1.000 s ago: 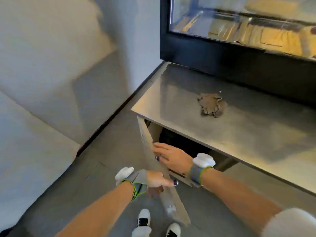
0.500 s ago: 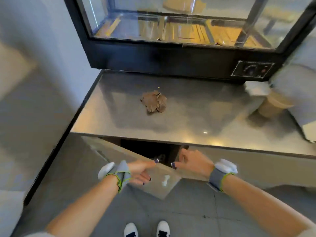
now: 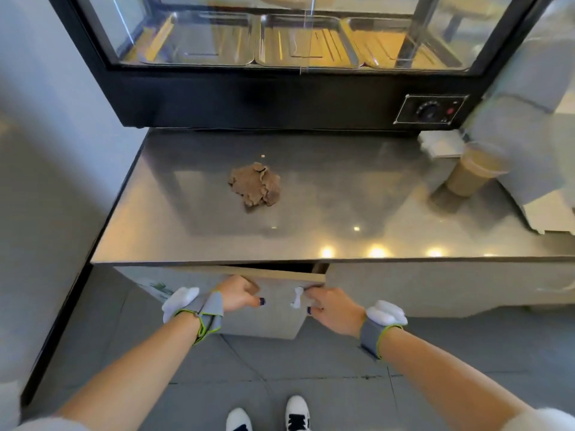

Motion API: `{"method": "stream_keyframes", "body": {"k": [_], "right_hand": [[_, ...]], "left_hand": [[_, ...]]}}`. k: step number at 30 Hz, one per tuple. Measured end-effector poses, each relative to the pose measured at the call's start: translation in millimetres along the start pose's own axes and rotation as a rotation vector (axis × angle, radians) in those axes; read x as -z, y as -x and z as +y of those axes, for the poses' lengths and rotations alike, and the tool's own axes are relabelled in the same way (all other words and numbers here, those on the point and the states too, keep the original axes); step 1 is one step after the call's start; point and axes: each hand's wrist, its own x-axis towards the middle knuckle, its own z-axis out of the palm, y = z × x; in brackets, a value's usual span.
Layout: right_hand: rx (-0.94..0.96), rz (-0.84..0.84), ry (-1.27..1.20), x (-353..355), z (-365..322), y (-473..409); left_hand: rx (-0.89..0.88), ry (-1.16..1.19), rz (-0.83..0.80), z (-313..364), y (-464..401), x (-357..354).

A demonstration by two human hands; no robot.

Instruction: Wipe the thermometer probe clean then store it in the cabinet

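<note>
- No readable writing is seen; only a blurred green mark shows on the cabinet front at the left.
- The cabinet door (image 3: 280,306) stands slightly ajar beneath the steel counter (image 3: 186,237).
- The left hand (image 3: 241,295) is curled shut against the door's face.
- The right hand (image 3: 329,306) is closed on the white handle (image 3: 297,297).
- The thermometer probe cannot be seen.
- A crumpled brown cloth (image 3: 255,188) lies on the counter, before a glass display case (image 3: 280,57); a paper cup (image 3: 469,175) stands at the right.

A glass display case (image 3: 280,35) stands at the far side of the steel worktop (image 3: 193,231). A tan cup (image 3: 469,175) stands far right. White shoes (image 3: 267,415) rest on the grey floor (image 3: 311,362).
</note>
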Motion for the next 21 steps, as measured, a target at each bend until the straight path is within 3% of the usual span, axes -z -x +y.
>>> {"method": "stream_keyframes", "body": {"k": [9, 21], "right_hand": [[-0.091, 0.064, -0.096, 6, -7, -33], [-0.116, -0.002, 0.028, 10, -14, -35]], "left_hand": [[-0.078, -0.123, 0.058, -1, -20, 10], [-0.098, -0.265, 0.039, -5, -22, 8]]}}
